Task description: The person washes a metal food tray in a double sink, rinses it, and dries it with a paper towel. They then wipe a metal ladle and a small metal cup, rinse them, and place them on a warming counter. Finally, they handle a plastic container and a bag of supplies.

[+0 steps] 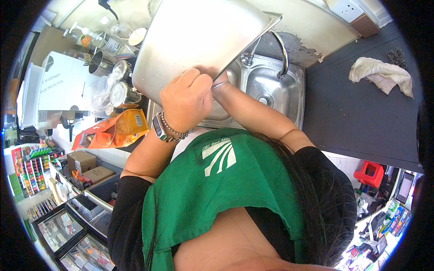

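A large rectangular stainless steel pan (200,37) is held up, tilted, over the left part of the double-bowl sink (271,86). Its broad outer face is toward me, and its flanged rim slants down on the right. My left hand (188,98), with a watch and beads at the wrist, is closed at the lower end of that rim. Past the rim edge, my right hand (221,78) reaches to the pan's far side. Its fingers are hidden, so its grip cannot be seen. A chrome faucet (284,54) arches over the right bowl.
A crumpled cloth (381,74) and a dark scouring pad (396,58) lie on the black counter (359,118) at right. On the left stand an orange pouch (115,130), lidded jars (120,95), a steel cup (101,63), pump bottles (91,37) and a white box (62,81).
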A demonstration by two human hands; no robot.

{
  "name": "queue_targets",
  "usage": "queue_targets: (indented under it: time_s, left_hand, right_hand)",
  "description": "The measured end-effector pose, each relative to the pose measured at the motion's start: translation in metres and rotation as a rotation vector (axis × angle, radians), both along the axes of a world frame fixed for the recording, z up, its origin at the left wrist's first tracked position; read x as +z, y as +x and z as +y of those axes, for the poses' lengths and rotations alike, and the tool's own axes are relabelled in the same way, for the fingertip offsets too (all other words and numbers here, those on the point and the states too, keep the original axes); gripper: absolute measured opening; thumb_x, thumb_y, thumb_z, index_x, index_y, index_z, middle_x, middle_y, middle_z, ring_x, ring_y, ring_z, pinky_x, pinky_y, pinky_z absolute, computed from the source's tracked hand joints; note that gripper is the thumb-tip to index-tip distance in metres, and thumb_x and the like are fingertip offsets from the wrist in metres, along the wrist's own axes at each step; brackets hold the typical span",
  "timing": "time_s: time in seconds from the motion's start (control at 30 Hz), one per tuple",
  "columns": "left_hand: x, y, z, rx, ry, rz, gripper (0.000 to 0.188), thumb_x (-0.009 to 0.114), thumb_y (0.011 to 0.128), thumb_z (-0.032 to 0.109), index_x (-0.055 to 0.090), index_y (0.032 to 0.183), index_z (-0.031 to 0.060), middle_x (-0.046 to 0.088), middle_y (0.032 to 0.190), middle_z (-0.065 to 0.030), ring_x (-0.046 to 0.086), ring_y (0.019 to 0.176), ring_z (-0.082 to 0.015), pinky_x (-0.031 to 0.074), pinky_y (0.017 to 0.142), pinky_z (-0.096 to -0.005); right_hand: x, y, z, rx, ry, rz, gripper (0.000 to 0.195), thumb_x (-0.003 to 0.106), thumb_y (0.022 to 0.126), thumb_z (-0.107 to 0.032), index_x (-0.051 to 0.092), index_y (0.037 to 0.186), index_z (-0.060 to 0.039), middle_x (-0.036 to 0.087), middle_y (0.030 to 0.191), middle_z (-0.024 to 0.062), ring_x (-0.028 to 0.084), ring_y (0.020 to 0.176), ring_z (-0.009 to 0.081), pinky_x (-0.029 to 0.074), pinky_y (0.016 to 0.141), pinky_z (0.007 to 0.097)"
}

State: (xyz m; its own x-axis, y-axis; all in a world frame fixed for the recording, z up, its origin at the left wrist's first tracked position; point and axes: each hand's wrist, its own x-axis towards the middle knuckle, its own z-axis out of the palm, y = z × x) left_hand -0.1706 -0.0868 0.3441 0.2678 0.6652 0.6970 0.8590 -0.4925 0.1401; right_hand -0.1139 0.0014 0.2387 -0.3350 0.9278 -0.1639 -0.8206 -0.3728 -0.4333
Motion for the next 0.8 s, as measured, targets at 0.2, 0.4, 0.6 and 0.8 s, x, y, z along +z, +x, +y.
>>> queue_targets:
  time_s: [0.2,0.4,0.6,0.8]
  left_hand:
    - [-0.002,0.0,0.001,-0.002,-0.022,0.005,0.015,0.058,0.061,0.005,0.044,0.061,0.0107,0.044,0.062,-0.0055,0.051,0.051,-0.0242,0.04,0.043,-0.0345]
    - [-0.003,-0.001,0.001,-0.005,-0.033,0.006,0.016,0.058,0.062,0.004,0.044,0.061,0.0104,0.043,0.062,-0.0059,0.051,0.052,-0.0247,0.04,0.043,-0.0349]
    - [-0.001,-0.001,0.0,-0.008,-0.045,-0.009,0.014,0.058,0.062,0.004,0.045,0.061,0.0096,0.045,0.063,-0.0064,0.051,0.053,-0.0253,0.041,0.045,-0.0347]
    - [-0.017,-0.009,0.006,0.046,-0.14,-0.14,0.011,0.056,0.062,0.003,0.046,0.064,0.0067,0.048,0.065,-0.0103,0.051,0.056,-0.0314,0.042,0.048,-0.0388]
  right_hand:
    - [-0.006,0.006,-0.002,0.087,-0.03,-0.008,0.032,0.063,0.077,0.0,0.048,0.105,-0.0053,0.057,0.09,0.0071,0.06,0.079,0.0191,0.054,0.062,0.0326]
    - [-0.013,0.008,-0.002,0.123,-0.048,-0.046,0.039,0.064,0.075,0.0,0.044,0.108,-0.0064,0.056,0.093,0.0071,0.059,0.082,0.0193,0.054,0.065,0.0328]
    - [-0.024,-0.001,0.002,0.037,-0.003,-0.169,0.048,0.062,0.078,-0.001,0.033,0.114,-0.0096,0.052,0.101,0.0082,0.056,0.092,0.0193,0.054,0.069,0.0333]
    - [-0.022,0.008,-0.001,-0.089,0.105,-0.554,0.043,0.052,0.08,0.007,0.033,0.114,-0.0102,0.053,0.103,0.01,0.055,0.093,0.0219,0.05,0.079,0.0348]
